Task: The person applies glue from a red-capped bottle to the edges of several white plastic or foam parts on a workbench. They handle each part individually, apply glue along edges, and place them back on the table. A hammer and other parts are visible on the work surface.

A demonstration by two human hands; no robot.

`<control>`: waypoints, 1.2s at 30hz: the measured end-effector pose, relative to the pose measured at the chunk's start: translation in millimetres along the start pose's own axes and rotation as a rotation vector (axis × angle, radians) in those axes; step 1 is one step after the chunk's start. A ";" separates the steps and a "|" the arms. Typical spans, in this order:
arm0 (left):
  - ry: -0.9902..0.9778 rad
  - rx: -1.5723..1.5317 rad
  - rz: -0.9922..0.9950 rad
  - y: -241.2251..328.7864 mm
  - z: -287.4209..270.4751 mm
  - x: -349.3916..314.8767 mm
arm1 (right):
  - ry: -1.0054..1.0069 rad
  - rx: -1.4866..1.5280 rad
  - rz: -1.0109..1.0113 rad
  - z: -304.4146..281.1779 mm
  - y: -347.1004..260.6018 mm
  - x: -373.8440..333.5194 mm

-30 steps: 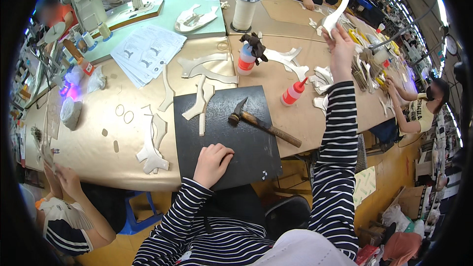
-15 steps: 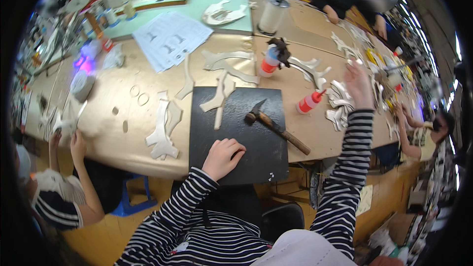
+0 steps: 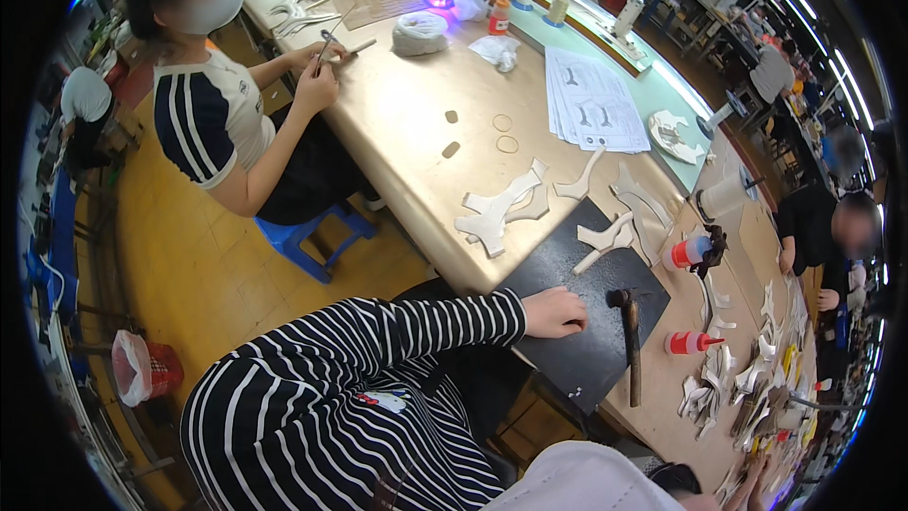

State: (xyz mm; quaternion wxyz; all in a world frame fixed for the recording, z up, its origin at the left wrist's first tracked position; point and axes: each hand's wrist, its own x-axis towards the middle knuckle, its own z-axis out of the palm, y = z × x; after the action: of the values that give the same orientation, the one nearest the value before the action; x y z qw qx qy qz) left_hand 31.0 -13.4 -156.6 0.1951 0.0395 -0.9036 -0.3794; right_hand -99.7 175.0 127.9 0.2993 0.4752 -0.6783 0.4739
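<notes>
My left hand (image 3: 555, 312) rests on the near left part of a black board (image 3: 591, 364), its fingers curled in and nothing visible in them. My right hand is out of view. To the right of my left hand a hammer (image 3: 634, 355) with a wooden handle lies across the board. Pale, branched flat pieces (image 3: 605, 238) lie at the board's far corner. More such cut pieces (image 3: 494, 214) sit on the gold-coloured tabletop (image 3: 416, 147) beyond my hand.
Right of the board stand a red squeeze bottle (image 3: 690, 343) and a blue-and-red bottle (image 3: 688, 254). Printed sheets (image 3: 591, 99) and a white spool (image 3: 724, 199) lie farther off. A co-worker (image 3: 213, 114) sits at the left edge, handling a small tool.
The view has swung left, bringing the left co-worker closer to the middle. My right hand, earlier reaching over the pale pieces at the right, has left the view. My left hand stays on the board.
</notes>
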 end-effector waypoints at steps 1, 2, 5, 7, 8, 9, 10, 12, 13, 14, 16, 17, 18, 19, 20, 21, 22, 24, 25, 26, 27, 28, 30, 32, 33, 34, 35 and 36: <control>0.023 -0.004 0.007 -2.3 0.4 0.4 | -0.010 -0.008 -0.013 0.0 -1.4 -0.5; 0.034 -0.015 0.008 -3.9 1.0 0.7 | -0.017 -0.016 -0.025 -1.5 -3.3 -1.0; 0.077 -0.076 0.005 -5.8 4.7 0.8 | -0.047 -0.033 -0.067 -5.1 -9.3 -2.1; 0.092 -0.069 0.008 -7.0 4.8 0.7 | -0.054 -0.046 -0.086 -8.8 -12.3 -2.9; 0.100 -0.061 0.005 -7.2 4.0 0.6 | -0.055 -0.051 -0.096 -12.1 -13.4 -2.2; 0.099 -0.062 -0.001 -6.7 4.0 1.1 | -0.063 -0.058 -0.099 -15.7 -14.2 -1.7; 0.079 -0.060 -0.017 -6.1 3.6 0.9 | -0.066 -0.068 -0.105 -21.0 -14.8 0.4; 0.097 -0.052 0.005 -4.7 3.9 -0.2 | -0.075 -0.088 -0.111 -32.7 -16.4 4.0; 0.075 -0.044 0.013 -5.6 2.1 0.6 | -0.079 -0.101 -0.115 -39.1 -17.5 6.5; 0.083 -0.030 0.017 -6.2 1.8 1.2 | -0.081 -0.105 -0.120 -46.0 -19.2 9.5; 0.060 -0.022 0.024 -7.9 1.7 2.5 | -0.091 -0.121 -0.119 -58.0 -23.3 12.6; 0.050 -0.028 0.027 -7.7 3.1 3.0 | -0.104 -0.130 -0.118 -64.0 -25.7 16.8; 0.047 -0.042 0.010 -8.1 3.7 4.1 | -0.119 -0.140 -0.127 -68.4 -28.4 18.3; 0.043 -0.053 -0.003 -8.6 4.3 4.1 | -0.130 -0.146 -0.119 -73.1 -30.9 22.1; 0.047 -0.045 0.001 -8.1 4.7 3.9 | -0.145 -0.152 -0.124 -76.2 -33.2 24.7; 0.052 -0.040 0.000 -7.6 4.8 3.9 | -0.151 -0.156 -0.122 -78.1 -35.1 28.3; 0.064 -0.039 0.012 -6.3 4.2 2.5 | -0.151 -0.161 -0.122 -79.7 -37.1 31.9; 0.074 -0.017 0.023 -3.9 3.2 0.3 | -0.156 -0.177 -0.127 -80.1 -40.5 38.3; 0.079 0.003 0.033 -1.6 2.3 -0.9 | -0.157 -0.185 -0.131 -78.7 -41.7 41.6; 0.084 0.019 0.040 -0.3 0.7 -1.2 | -0.152 -0.195 -0.131 -76.4 -43.1 45.3; 0.088 0.023 0.050 2.1 0.3 -4.2 | -0.162 -0.198 -0.140 -71.0 -43.1 48.6; 0.087 0.031 0.046 3.9 -0.6 -5.0 | -0.167 -0.195 -0.149 -63.8 -42.9 51.2; 0.071 0.039 0.046 5.6 -2.9 -3.9 | -0.165 -0.200 -0.166 -47.7 -42.4 57.2; 0.034 0.055 0.006 6.2 -3.7 -1.9 | -0.156 -0.190 -0.184 -29.7 -40.6 61.3; 0.060 0.047 0.035 6.7 -3.1 0.5 | -0.149 -0.184 -0.193 -20.6 -38.6 62.7; 0.074 0.040 0.039 6.9 -2.6 2.0 | -0.142 -0.177 -0.201 -13.5 -37.0 63.4; 0.053 0.040 0.001 7.5 -3.2 -1.0 | -0.119 -0.164 -0.208 -8.6 -36.3 59.6; 0.053 0.048 0.012 7.8 -3.6 -1.5 | -0.088 -0.152 -0.218 -4.6 -34.5 54.0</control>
State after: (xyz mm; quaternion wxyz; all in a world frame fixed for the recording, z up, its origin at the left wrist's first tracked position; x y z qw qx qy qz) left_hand 34.3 -10.0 -149.4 0.2201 0.0488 -0.9071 -0.3555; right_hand -87.9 156.4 188.2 0.3541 0.5421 -0.6692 0.3644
